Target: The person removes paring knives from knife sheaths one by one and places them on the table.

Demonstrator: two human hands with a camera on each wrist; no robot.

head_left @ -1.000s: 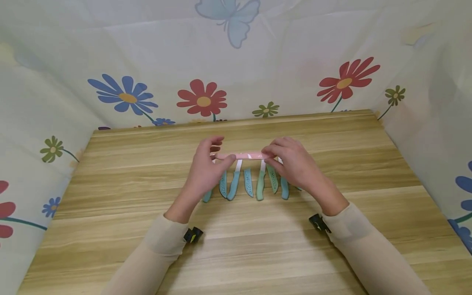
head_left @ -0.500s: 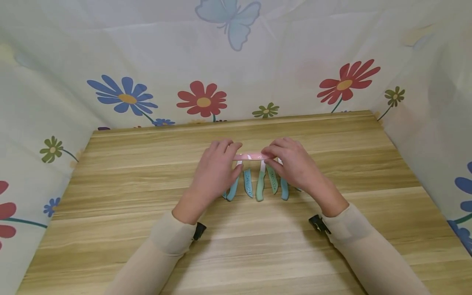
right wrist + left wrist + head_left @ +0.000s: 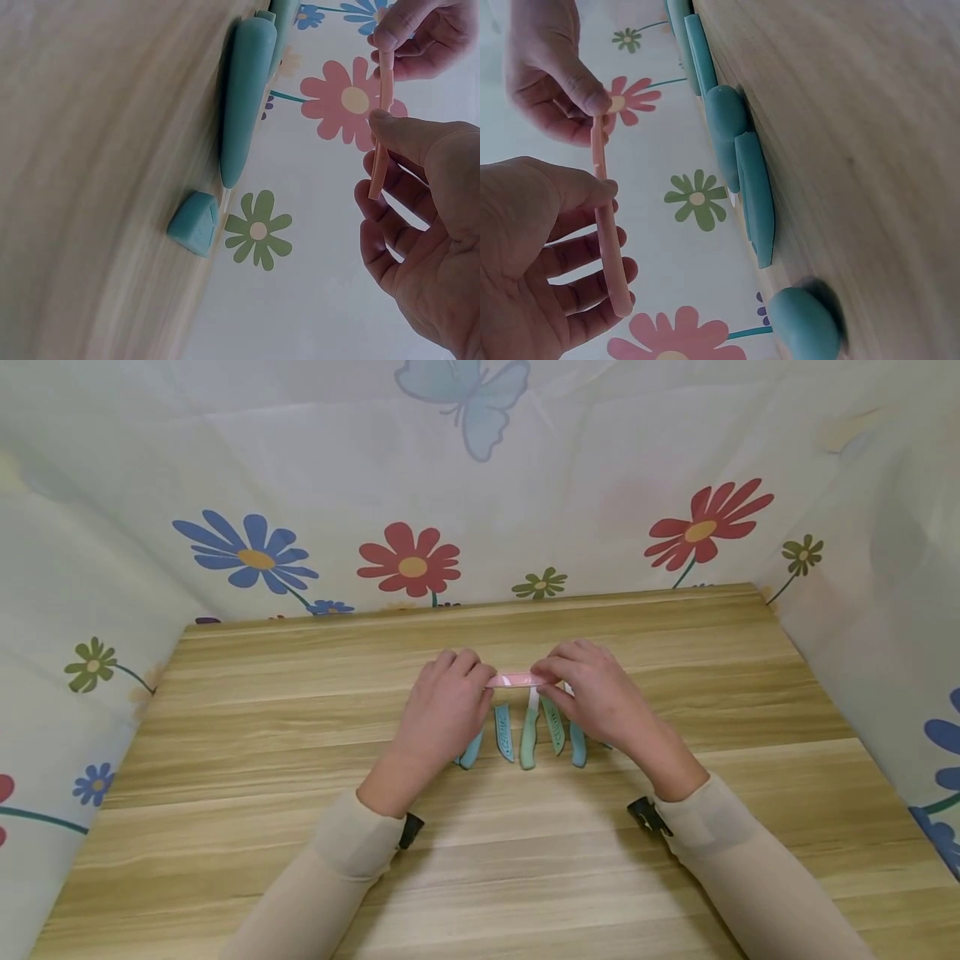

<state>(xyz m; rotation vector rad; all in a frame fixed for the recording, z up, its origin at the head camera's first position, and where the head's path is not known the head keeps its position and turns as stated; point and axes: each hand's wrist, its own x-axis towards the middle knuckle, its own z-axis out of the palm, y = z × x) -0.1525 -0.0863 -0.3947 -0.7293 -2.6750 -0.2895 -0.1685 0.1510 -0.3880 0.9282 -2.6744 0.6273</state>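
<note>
My two hands hold a pink knife (image 3: 513,680) level above the table, its pink sheath (image 3: 379,172) on the right end. The left hand (image 3: 442,714) pinches its handle (image 3: 612,262) between thumb and fingers. My right hand (image 3: 600,693) pinches the sheathed end. Most of the blade is hidden by the sheath and the fingers. Below lie a green knife (image 3: 528,739) with a white blade, a green sheath (image 3: 553,727) and a blue sheath (image 3: 504,732). One blue knife (image 3: 577,745) lies under the right hand, another blue knife (image 3: 471,752) partly under the left.
The knives and sheaths lie in a row across the wood-grain table (image 3: 480,877). A white cloth (image 3: 585,510) printed with flowers and a butterfly hangs behind the table and along both sides.
My left hand has moved right along the pink knife, and its raised fingers have come down onto the handle. It now covers more of the left blue knife. The right hand has stayed put.
</note>
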